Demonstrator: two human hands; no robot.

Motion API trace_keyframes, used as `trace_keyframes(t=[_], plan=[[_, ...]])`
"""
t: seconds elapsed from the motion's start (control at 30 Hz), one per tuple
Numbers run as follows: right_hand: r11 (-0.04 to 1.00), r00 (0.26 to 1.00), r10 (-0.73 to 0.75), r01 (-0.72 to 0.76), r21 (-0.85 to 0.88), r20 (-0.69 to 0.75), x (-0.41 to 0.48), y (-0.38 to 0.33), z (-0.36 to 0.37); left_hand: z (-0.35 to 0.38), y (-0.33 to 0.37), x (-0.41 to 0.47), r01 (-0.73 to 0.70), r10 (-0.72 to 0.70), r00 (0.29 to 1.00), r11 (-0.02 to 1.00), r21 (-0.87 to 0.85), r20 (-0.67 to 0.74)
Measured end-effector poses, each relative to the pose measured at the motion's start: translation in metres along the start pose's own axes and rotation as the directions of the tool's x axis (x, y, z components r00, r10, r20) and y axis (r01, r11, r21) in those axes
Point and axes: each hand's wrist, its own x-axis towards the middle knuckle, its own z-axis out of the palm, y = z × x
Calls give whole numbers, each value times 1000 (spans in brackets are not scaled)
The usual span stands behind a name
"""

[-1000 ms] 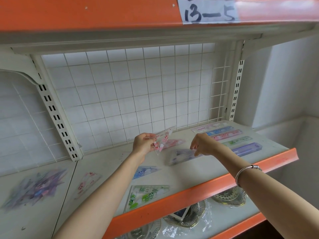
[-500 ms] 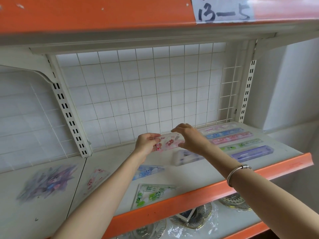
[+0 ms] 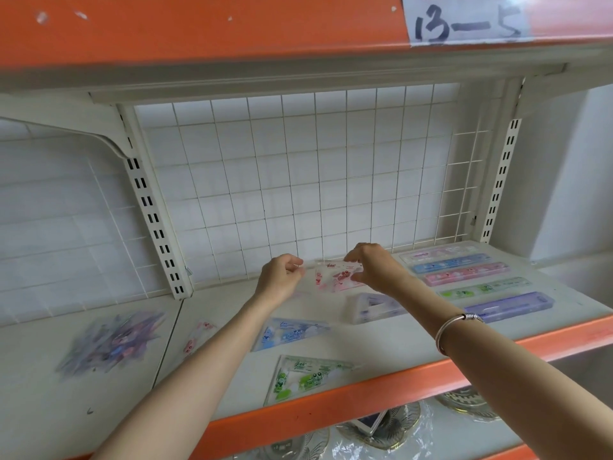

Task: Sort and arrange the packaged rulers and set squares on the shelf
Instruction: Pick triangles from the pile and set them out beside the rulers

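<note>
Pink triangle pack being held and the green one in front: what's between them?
The blue triangle pack lies flat on the shelf between the held pink pack and the green pack; the head view shows it.

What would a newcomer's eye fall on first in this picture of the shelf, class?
First, the left hand and right hand holding a pink set square packet up before the wire grid, mid-shelf. Next come the five ruler cases lying side by side at the right end of the shelf, and the handwritten 13-5 label on the orange rail above.
</note>
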Motion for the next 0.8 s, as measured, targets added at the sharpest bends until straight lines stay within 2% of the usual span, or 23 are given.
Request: trace_keyframes(t=[0.17,0.37,0.5,0.8], plan=[[993,992,120,-121,4,49,9,15,6,-4,-8,2,-153,138,988,932,330,67],[978,968,205,-208,9,142,22,30,16,-4,-11,6,-207,162,978,818,537,130],[967,949,249,-254,2,193,31,35,19,-4,-15,10,-211,155,977,768,605,144],[959,920,278,-281,-31,275,45,44,21,-4,-26,21,-159,82,985,761,629,149]])
